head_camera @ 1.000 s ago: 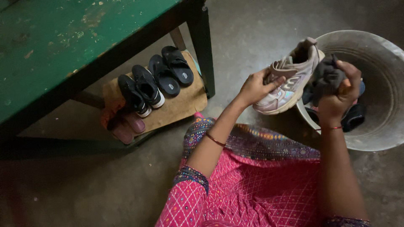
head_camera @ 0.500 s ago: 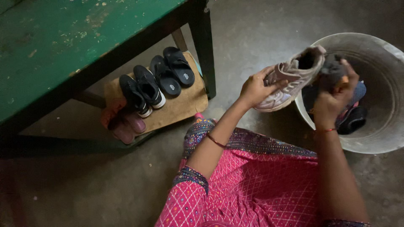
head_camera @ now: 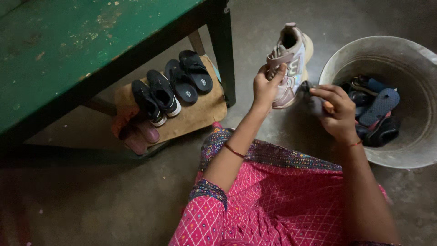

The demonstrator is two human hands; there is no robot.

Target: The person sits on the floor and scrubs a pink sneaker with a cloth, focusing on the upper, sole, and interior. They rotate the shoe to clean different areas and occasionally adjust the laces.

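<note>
We hold the pale shoe (head_camera: 289, 64) up over the floor in our left hand (head_camera: 265, 86), fingers tight on its side, our right hand (head_camera: 337, 111) squeezes a dark cloth (head_camera: 309, 91) beside it, and more shoes wait in the metal tub (head_camera: 409, 155).

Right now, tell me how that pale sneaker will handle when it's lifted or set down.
The pale sneaker probably feels light: the left hand alone holds it up by the laces. Its thick sole looks fairly stiff, so it should keep shape. The open collar seems soft. Stood on its heel it may tip; flat on its sole it should sit steady.
</note>
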